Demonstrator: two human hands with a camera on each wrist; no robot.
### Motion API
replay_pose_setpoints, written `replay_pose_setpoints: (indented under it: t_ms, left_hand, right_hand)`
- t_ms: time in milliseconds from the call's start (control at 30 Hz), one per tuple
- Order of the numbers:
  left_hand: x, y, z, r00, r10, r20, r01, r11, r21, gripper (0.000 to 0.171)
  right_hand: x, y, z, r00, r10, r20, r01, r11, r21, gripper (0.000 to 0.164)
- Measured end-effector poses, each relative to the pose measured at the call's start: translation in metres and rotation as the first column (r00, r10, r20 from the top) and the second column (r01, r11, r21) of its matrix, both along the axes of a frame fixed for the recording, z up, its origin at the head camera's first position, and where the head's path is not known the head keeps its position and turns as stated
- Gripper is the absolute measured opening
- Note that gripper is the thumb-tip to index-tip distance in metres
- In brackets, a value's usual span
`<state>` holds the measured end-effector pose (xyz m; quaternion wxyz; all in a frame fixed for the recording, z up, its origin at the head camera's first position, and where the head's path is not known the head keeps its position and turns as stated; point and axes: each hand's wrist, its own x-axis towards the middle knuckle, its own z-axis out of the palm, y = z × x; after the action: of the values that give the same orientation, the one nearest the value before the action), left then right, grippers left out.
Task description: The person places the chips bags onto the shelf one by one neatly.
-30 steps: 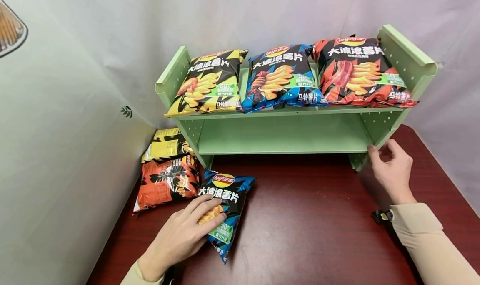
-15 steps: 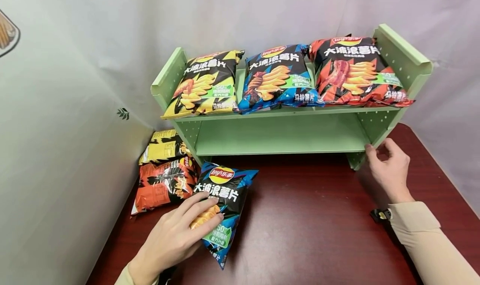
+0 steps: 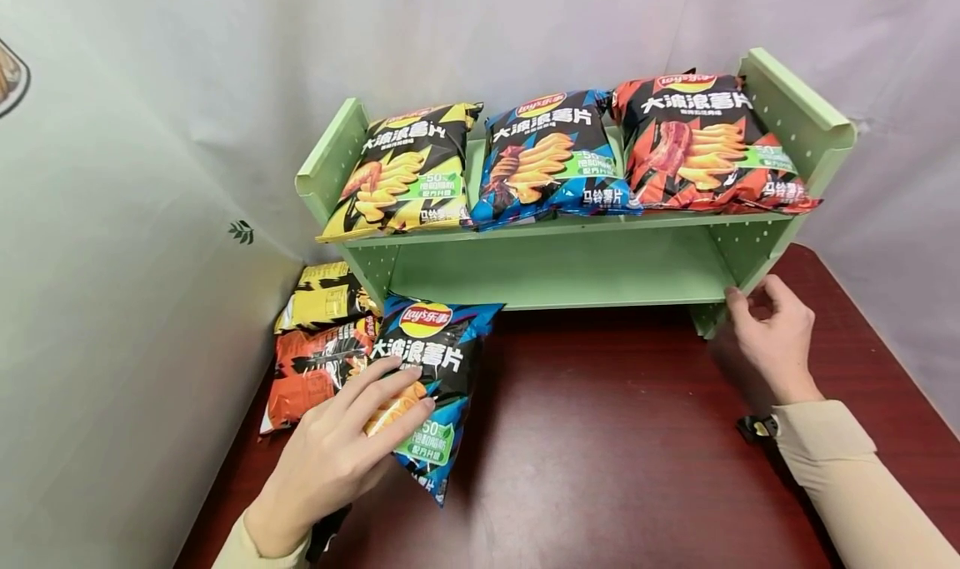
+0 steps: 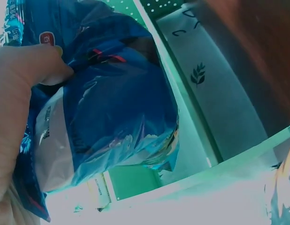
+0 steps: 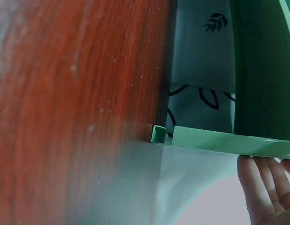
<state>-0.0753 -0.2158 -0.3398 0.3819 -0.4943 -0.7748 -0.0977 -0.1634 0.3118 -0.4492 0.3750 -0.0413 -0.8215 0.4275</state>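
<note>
My left hand holds a blue and black potato chip bag, with fingers spread over its printed front. In the left wrist view the thumb presses the back of the same chip bag. The bag tilts off the table, its top in front of the lower left corner of a green two-tier shelf. At the shelf's right side, my right hand holds the side panel near its lower front edge. In the right wrist view its fingertips touch the panel's outer face.
On the top tier lie a yellow chip bag, a blue chip bag and a red chip bag. Left of the shelf, another red bag and yellow bags lie against the pale wall. A dark red table is beneath.
My left hand has raised the blue chip bag and moved it forward and slightly left, towards the shelf's lower left corner. The right hand has stayed at the shelf's side.
</note>
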Motion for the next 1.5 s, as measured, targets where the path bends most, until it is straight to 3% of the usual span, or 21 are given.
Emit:
replay_pose_setpoints:
  t_ms: [200,533,1133,1500]
  left_hand:
    - [-0.017,0.001,0.0,0.999,0.048,0.019,-0.048,0.999,-0.02,0.041]
    - [-0.062,0.009,0.002,0.994,0.085,0.068,-0.082,0.995,-0.049,0.053]
    - [-0.135,0.024,0.004,0.96,0.254,0.116,-0.24,0.963,-0.124,0.061]
    - [-0.164,0.026,0.005,0.939,0.318,0.13,-0.3,0.943,-0.144,0.06]
  right_hand:
    - [0.001,0.001,0.001,1.0,0.001,-0.008,-0.001,1.0,0.002,0.017]
    - [0.001,0.003,-0.001,1.0,-0.004,-0.001,0.004,1.0,0.016,0.015]
    - [-0.001,0.001,0.001,1.0,-0.004,0.001,0.004,1.0,-0.002,0.015]
    - [-0.001,0.001,0.001,1.0,0.005,-0.01,-0.005,1.0,-0.006,0.017]
